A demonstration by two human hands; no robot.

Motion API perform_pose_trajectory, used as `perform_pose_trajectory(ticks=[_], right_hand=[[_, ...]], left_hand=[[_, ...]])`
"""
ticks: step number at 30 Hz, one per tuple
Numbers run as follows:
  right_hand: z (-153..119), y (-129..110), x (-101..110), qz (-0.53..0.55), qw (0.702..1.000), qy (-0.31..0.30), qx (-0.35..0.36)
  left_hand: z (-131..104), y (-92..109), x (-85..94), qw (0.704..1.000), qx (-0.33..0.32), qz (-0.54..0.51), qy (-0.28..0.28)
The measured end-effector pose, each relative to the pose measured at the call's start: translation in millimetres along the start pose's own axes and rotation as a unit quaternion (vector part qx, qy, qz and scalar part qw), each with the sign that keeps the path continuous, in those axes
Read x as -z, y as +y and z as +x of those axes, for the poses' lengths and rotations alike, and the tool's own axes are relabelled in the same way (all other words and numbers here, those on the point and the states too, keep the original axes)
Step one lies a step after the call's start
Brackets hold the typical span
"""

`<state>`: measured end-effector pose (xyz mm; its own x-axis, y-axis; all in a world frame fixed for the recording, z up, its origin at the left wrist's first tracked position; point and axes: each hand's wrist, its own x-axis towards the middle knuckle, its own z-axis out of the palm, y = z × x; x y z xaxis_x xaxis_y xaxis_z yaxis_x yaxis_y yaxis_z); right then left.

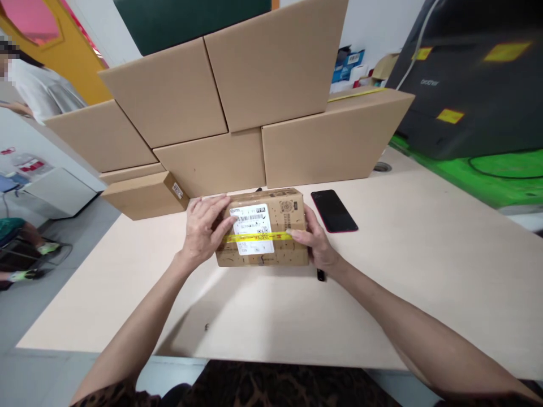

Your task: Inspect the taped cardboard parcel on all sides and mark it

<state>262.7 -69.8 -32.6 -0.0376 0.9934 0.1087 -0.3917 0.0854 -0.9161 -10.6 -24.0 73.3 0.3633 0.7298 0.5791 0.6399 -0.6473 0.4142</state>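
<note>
A small brown cardboard box [288,251] with a white shipping label and a yellow strap or tape across its front is held between my two hands above the table. My left hand [205,229] grips its left side, the thumb lying on the front by the label. On the right side my right hand [317,240] holds the box, its thumb on the yellow band. A black phone with a red edge [335,211] lies to the right of the box. Partly hidden under my right hand is a small black object [321,275].
Large cardboard boxes [275,68] are stacked along the table's [263,322] back. A flat carton [139,198] sits at the left. A dark machine [466,79] stands on a green surface at the right. A person [42,87] is at the far left.
</note>
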Motion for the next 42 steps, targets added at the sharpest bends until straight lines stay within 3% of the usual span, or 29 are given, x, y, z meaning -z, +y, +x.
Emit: perform_pose_trajectory(ticks=[3,7,10,12,19,28,37,39,42], right_hand=[[-0.9,-8.6,-4.3,0.058,0.997,0.013,-0.04],[-3.2,-14.3,-9.5,0.067,0.995,0.017,-0.077],[-3.2,-13.7,-7.0,0.071,0.992,0.021,-0.105],[-3.0,-12.8,-3.5,0.064,0.992,0.015,-0.11],[-8.1,-14.9,3.2,0.02,0.992,-0.048,-0.117],[-6.6,-14.3,4.7,0.042,0.989,0.062,-0.125],[-10.2,-15.9,3.8,0.044,0.994,0.019,-0.101],[-10.2,-18.5,1.6,0.048,0.993,0.034,-0.104],[-7.0,-23.7,-2.3,0.082,0.987,0.096,-0.102]], left_hand=[[-10.1,-14.0,-10.3,0.985,0.111,-0.126,0.05],[-16.3,-17.4,-32.1,0.899,0.256,-0.353,0.05],[-12.1,-12.9,-41.2,0.838,0.305,-0.45,0.04],[-8.9,-10.1,-42.5,0.823,0.316,-0.47,0.04],[-15.6,-10.4,-39.6,0.817,0.325,-0.474,0.044],[-29.3,-7.8,-43.8,0.78,0.33,-0.527,-0.074],[-23.9,0.3,-35.6,0.767,0.341,-0.543,-0.009],[-26.0,0.4,-37.4,0.775,0.322,-0.543,-0.012],[-35.7,0.1,-43.3,0.819,0.236,-0.523,-0.016]])
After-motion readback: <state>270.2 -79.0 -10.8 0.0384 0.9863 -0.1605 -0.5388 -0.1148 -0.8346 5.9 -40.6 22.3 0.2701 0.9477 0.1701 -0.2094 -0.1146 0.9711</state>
